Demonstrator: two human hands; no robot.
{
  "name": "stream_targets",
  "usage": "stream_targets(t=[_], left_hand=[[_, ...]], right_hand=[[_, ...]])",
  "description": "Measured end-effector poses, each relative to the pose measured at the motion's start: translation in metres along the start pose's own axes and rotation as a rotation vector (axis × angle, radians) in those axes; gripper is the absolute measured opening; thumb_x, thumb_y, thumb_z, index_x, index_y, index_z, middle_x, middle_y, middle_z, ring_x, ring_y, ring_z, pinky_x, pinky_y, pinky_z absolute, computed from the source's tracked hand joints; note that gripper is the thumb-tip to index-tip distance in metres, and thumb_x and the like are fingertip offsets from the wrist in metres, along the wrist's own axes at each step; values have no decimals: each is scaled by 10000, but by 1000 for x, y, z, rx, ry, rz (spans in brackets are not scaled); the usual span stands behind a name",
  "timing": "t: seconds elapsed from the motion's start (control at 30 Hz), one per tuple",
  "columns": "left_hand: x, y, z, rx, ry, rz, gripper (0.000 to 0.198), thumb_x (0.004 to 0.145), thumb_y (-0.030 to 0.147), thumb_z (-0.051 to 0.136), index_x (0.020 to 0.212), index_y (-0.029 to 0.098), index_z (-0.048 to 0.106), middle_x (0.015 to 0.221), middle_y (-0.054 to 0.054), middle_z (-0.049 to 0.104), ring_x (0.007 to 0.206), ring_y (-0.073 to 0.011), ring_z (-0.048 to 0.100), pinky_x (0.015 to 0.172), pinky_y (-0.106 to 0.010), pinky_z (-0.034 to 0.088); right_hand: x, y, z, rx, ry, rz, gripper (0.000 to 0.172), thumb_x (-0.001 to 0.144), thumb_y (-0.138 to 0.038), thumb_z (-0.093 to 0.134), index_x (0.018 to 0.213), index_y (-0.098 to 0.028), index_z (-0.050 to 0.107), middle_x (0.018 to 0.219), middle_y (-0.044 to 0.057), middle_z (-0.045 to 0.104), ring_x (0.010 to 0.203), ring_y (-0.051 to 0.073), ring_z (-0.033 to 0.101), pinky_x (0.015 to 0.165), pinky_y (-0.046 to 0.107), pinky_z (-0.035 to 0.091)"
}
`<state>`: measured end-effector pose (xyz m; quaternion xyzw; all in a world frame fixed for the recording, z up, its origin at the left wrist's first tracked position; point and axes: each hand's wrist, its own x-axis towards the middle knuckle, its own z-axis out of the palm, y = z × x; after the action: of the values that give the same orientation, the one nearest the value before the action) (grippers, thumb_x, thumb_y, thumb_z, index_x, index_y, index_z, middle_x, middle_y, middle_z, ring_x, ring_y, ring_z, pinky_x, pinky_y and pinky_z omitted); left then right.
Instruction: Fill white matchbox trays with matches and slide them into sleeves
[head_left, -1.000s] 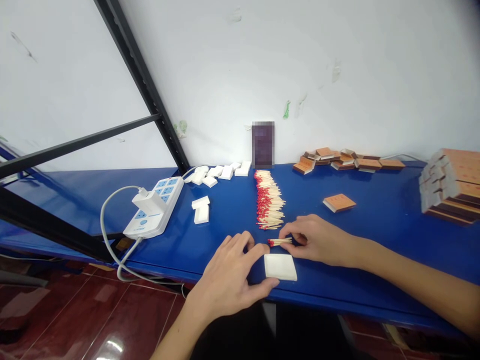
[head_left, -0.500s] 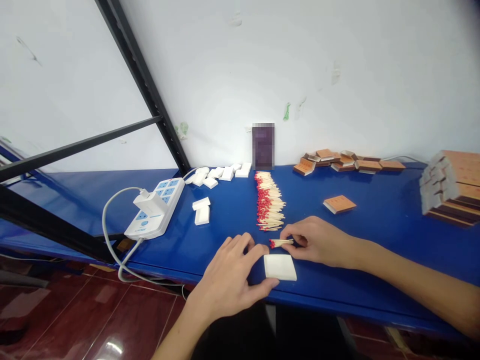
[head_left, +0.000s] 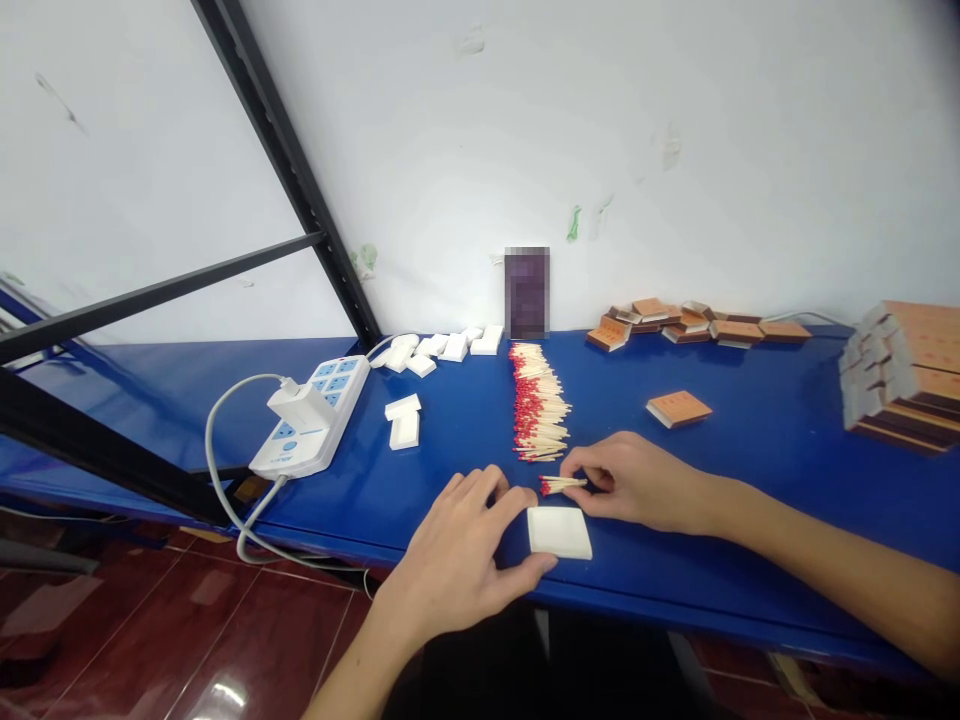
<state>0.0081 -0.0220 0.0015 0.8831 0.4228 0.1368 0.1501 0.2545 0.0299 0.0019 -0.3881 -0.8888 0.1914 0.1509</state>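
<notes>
Left hand: was spread, thumb and forefinger around one end of a white tray, which lay near the front edge of the surface. Small match bundle: was pinched by the right hand.

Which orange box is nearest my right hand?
The lone box beyond your right hand; the pile by the wall and the stack at right are farther off.

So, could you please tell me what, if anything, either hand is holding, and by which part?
The right hand pinches some matches by their plain ends. The left hand is at the nearest tray; whether it grips it cannot be told.
</notes>
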Motion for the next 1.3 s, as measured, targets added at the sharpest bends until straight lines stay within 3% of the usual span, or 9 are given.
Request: stream_targets(t=[0.4,0.87,1.3], left_hand=[[2,-1,-1,-1,-16,-2,328,936,483,616,1174,267,548,1094,-37,533,1010,-269,540,964,-481,394],[3,-1,0,-10,-10,-5,314,939,480,616,1159,268,543,1084,-30,532,1005,-262,539,953,-471,393],[2,0,2,1,5,-3,321,944,481,612,1165,265,528,1090,-32,548,1013,-264,544,925,-454,402]], right_hand=[[-2,3,1,37,27,-23,157,895,-281,573,831,-189,682,529,-70,414,481,92,392,507,225,277],[-7,-6,3,170,79,-89,177,893,-319,592,862,-186,705,529,-83,363,463,77,363,483,204,306],[-9,-24,6,104,52,-121,120,870,-253,587,846,-193,687,558,-51,506,520,99,483,552,222,351]])
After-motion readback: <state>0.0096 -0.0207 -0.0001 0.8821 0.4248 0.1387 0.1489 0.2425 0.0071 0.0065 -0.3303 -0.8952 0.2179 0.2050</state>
